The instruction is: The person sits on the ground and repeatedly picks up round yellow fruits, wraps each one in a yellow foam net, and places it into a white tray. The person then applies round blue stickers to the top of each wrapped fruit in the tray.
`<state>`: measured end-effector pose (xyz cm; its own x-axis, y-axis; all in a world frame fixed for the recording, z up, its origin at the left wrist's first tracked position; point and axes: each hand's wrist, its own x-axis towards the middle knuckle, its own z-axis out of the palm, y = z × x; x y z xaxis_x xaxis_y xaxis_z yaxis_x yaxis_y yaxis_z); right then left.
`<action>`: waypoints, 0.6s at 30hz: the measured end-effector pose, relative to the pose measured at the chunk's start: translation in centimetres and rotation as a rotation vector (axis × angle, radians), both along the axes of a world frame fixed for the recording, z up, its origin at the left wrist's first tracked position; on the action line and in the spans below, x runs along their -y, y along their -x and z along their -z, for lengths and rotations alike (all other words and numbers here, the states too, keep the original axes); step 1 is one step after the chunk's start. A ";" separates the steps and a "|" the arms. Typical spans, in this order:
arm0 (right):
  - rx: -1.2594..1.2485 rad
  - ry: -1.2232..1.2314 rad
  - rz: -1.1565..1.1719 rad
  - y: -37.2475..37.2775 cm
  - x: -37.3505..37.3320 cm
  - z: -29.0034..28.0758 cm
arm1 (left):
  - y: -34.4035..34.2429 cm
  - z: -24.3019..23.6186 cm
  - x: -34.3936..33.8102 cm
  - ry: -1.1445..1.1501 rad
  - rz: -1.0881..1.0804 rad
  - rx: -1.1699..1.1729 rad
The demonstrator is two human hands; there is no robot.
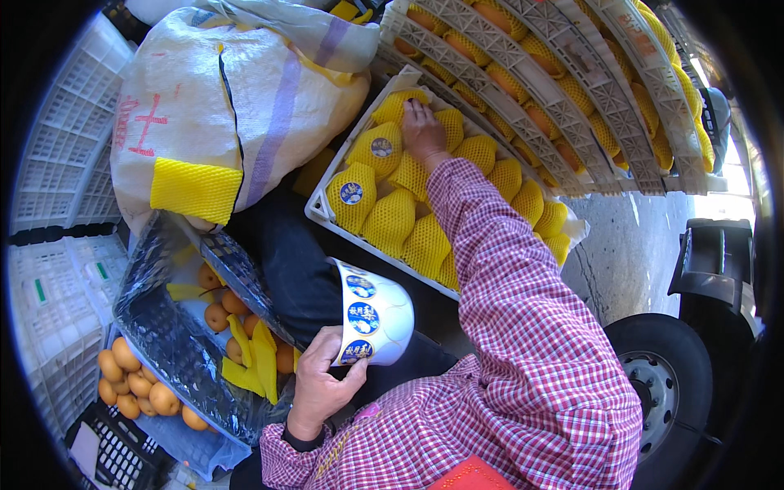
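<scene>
My left hand [322,384] grips a white roll of stickers [385,322] with round blue labels [362,317] along its strip. My right hand [423,135] reaches into a white crate [318,208] of pears in yellow foam nets [385,220], its fingers close together and bent at the far row; anything under them is hidden. Two netted pears at the crate's left bear round blue stickers [351,193]. Below left, bare orange-brown pears [163,398] and loose yellow nets [251,359] lie in plastic-lined containers.
A large woven sack [188,98] with a yellow net on it fills the upper left. Stacked crates [563,98] of netted pears stand at upper right, white crates [57,318] at left, and a black crate [114,449] at lower left. A vehicle wheel [660,392] is at right.
</scene>
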<state>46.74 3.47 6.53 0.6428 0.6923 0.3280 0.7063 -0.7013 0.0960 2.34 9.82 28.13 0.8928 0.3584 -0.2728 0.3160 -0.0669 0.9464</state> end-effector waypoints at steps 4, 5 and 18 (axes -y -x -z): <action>-0.123 0.225 -0.025 -0.2 0.4 -2.4 | 0.3 0.3 0.7 0.275 -0.143 0.182; -0.254 0.155 -0.146 1.0 -0.4 -4.6 | 0.4 0.1 0.8 0.351 -0.185 0.231; -1.917 -0.251 -0.460 26.5 4.5 -26.1 | 2.6 -3.4 3.4 0.832 -0.721 0.364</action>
